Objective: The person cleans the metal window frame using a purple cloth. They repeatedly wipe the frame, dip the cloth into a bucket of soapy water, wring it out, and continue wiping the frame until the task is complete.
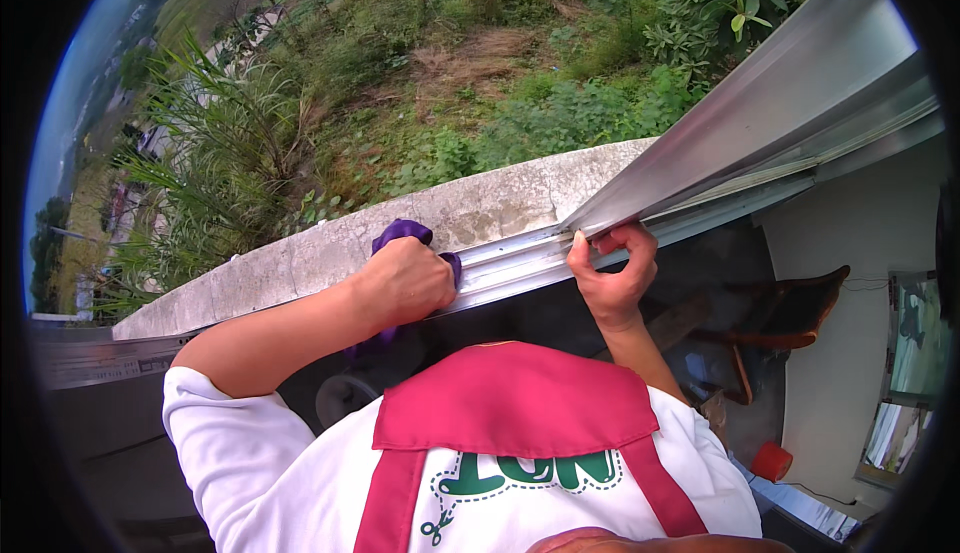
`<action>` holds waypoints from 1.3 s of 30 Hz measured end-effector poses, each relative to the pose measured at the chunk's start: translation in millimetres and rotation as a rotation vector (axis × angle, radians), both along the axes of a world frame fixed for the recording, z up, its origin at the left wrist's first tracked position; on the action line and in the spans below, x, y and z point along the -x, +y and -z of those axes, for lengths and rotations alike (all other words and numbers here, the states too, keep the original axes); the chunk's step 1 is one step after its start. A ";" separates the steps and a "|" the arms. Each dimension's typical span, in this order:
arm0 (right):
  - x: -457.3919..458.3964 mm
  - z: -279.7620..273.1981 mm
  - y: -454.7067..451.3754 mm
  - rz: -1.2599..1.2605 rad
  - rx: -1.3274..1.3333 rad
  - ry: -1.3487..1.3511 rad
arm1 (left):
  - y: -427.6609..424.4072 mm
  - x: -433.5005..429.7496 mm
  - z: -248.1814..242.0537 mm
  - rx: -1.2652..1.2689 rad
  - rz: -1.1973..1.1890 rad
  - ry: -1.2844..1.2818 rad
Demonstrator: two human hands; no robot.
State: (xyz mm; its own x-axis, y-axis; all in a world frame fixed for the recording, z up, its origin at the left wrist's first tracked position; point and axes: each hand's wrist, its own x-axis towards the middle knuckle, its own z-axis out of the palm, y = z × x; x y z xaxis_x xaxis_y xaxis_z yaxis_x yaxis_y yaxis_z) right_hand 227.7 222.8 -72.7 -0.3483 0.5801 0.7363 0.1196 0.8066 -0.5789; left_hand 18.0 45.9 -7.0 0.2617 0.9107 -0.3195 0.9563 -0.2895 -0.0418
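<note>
My left hand (pixel 409 281) is closed around a bunched purple cloth (pixel 403 231), which pokes out above and beside the fist and hangs below it. The fist rests at the ribbed metal window track (pixel 510 264). To the right, my right hand (pixel 616 268) has its thumb and fingers at the lower end of the metal window sash frame (pixel 720 118), where it meets the track. Part of those fingers is hidden behind the frame, so their exact hold cannot be told.
A rough concrete ledge (pixel 517 185) runs along the track's outer side, with plants (pixel 450 155) beyond. Indoors at the right are a dark wood-edged chair (pixel 795 313), a red round object (pixel 772 461) and a wall (pixel 825 230) with framed pictures or panes.
</note>
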 end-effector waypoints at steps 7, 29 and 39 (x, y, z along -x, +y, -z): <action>-25.4 -25.7 -2.4 -0.200 0.202 0.018 | -40.5 33.7 -28.6 -0.033 -0.391 -0.083; 61.2 -33.7 -44.8 -0.266 -0.270 -0.828 | -220.5 72.1 11.2 -0.976 -0.860 -0.378; 72.4 -39.0 -61.2 -0.080 -0.150 -1.001 | -305.1 99.5 60.8 -0.999 -0.778 -0.767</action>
State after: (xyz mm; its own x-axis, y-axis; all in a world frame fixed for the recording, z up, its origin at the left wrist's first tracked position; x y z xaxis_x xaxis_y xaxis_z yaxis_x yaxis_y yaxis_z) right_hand 155.3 161.6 -33.7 -0.8789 0.4534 0.1484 0.4363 0.8897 -0.1341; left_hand -81.5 -259.2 -67.8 -0.5727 0.6524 0.4964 0.7338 0.1380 0.6652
